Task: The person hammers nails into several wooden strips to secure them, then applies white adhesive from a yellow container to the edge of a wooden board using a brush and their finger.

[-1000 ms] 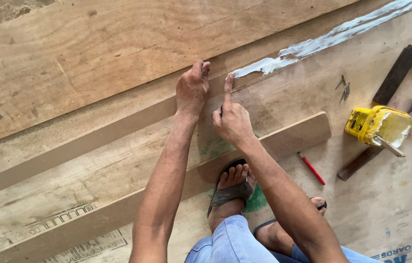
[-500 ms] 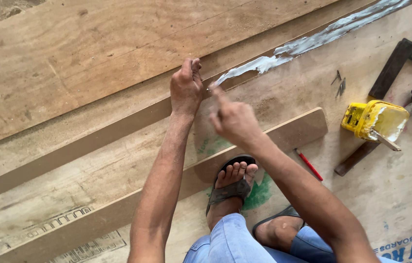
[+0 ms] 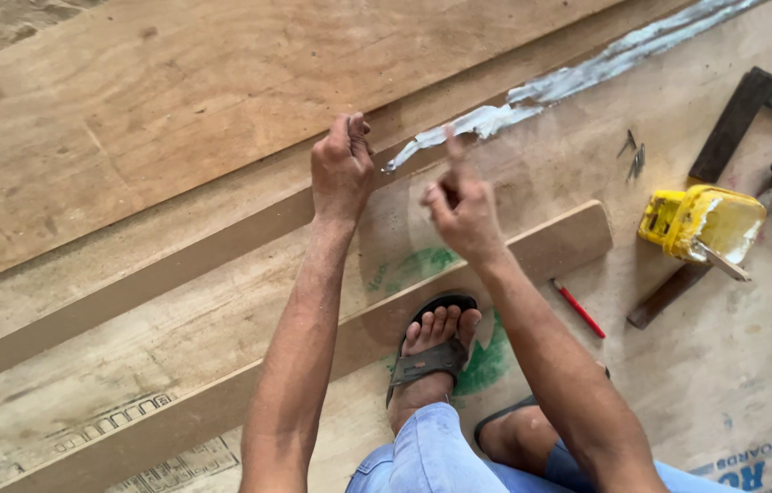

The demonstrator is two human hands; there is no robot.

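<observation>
A long, narrow strip of brown wood (image 3: 176,269) runs diagonally across the frame, its long axis climbing from the lower left toward the upper right, where a ragged streak of white glue (image 3: 532,96) covers its top edge from mid-frame onward. The strip looks flat and smooth, darker than the pale plywood sheets (image 3: 130,119) around it. The left hand (image 3: 342,169), just above centre, rests curled on the strip at the glue's near end, grasping nothing. The right hand (image 3: 463,210), just beside it, is loosely clenched with the index finger raised, white glue on its tip. A second wooden batten (image 3: 550,242) lies parallel below. A yellow glue can (image 3: 701,221) sits at right.
</observation>
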